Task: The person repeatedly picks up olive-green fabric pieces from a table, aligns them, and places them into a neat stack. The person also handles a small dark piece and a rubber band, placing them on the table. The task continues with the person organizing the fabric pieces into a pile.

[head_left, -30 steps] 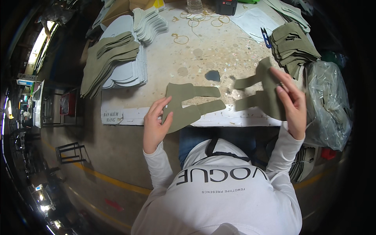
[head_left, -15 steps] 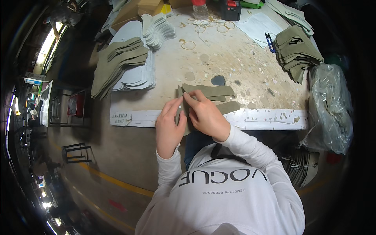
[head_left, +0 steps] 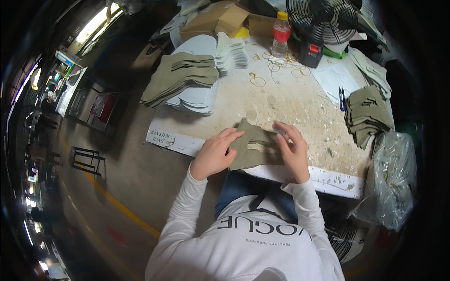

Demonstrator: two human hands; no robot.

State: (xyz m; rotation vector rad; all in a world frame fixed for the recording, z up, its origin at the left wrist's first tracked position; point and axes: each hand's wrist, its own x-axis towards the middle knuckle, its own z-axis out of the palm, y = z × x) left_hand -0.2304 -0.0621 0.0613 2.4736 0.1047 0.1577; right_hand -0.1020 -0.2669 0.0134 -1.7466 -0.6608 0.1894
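Note:
An olive-green cut fabric piece (head_left: 246, 154) with strip-like ends lies near the table's front edge, between my hands. A pale gap shows between two of its strips. My left hand (head_left: 214, 154) rests at the piece's left edge, fingers stretched out and thumb apart. At the right ends of the strips, my right hand (head_left: 294, 151) is open, with its fingers spread and its thumb by the fabric. What lies under the fingertips is partly hidden.
Olive fabric pieces (head_left: 180, 77) lie on white cut sheets (head_left: 201, 104) at the left. Blue thread snips (head_left: 341, 99) lie beside another olive stack (head_left: 368, 112) at the right. A bottle (head_left: 280, 40), rubber bands (head_left: 258, 80) and a fan (head_left: 323, 18) are farther back. A clear plastic bag (head_left: 393, 180) hangs at the right.
My hands have moved apart, the right one toward the strip ends. The fabric, upright between my fingers before, now lies spread flat. The view has turned and shifted.

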